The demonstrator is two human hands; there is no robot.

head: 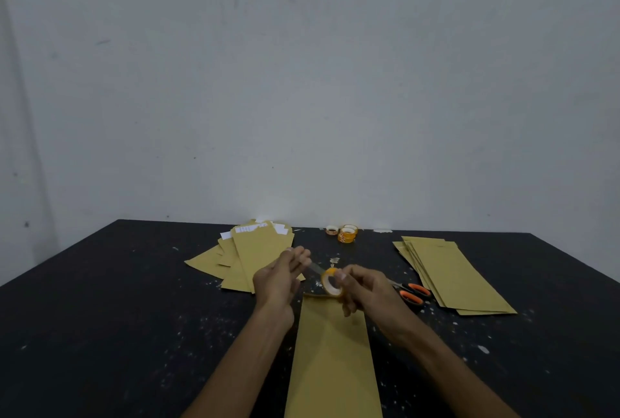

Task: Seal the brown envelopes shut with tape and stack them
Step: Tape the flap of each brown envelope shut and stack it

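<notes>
A long brown envelope (332, 357) lies lengthwise on the black table in front of me. Above its far end my right hand (364, 287) grips a small roll of clear tape (331, 283) with a yellow core. My left hand (280, 278) pinches the free end of the tape strip (315, 268), which stretches from the roll up and to the left. A loose pile of brown envelopes (248, 256) with white paper showing at their open ends lies at the back left. A neater stack of brown envelopes (449, 273) lies at the right.
Orange-handled scissors (414, 293) lie just right of my right hand, beside the right stack. Spare tape rolls (347, 234) stand near the table's far edge by the grey wall. The black table (117, 300) is speckled with white bits.
</notes>
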